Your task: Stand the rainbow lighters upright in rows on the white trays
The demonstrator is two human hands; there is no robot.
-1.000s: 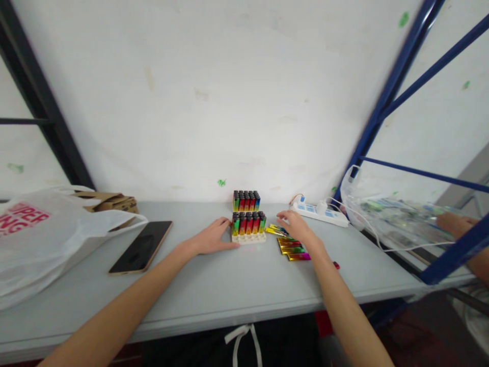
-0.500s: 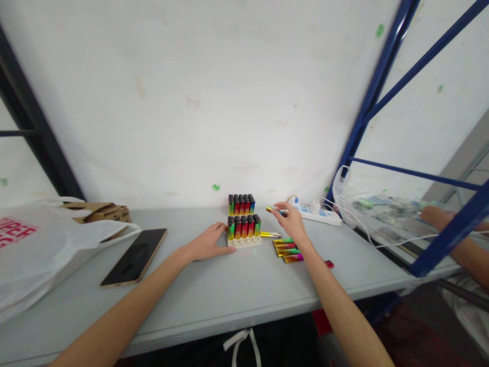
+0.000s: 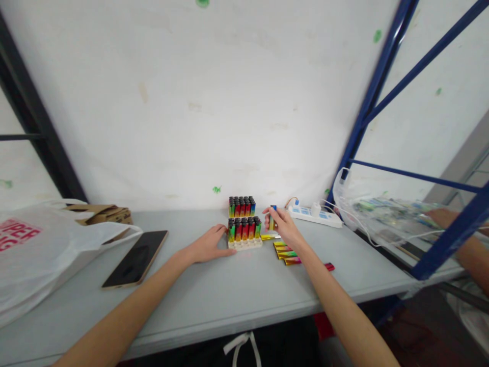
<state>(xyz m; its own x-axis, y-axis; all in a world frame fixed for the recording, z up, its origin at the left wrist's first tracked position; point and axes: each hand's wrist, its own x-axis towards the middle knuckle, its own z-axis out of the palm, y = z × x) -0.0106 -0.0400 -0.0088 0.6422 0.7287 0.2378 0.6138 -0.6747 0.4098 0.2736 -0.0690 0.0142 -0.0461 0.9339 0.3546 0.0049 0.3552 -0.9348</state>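
Note:
My right hand [image 3: 282, 226] pinches a shiny lighter [image 3: 272, 216] with a blue upper end and a yellow lower end. It is held about upright in the air, just right of a white rack [image 3: 246, 245]. Rows of multicoloured lighters [image 3: 244, 229] with black tops stand in this rack, and its front row of slots shows no lighters. My left hand [image 3: 208, 244] grips the rack's left end, thumb at the front corner and fingers at the side. Several shiny lighters [image 3: 284, 253] lie on the table under my right forearm, and a yellow one [image 3: 270, 237] lies beside the rack.
Behind stands a second block of lighters [image 3: 242, 206]. A phone [image 3: 135, 259] and a white plastic bag [image 3: 46, 250] are on the left. A power strip [image 3: 315, 216] lies at the back right, near a blue metal frame [image 3: 359, 132]. Another person's arm [image 3: 464, 250] shows beyond it.
My right hand has turned the lighter from lying nearly level to about upright and moved it slightly towards the rack. My left hand has stayed at the rack.

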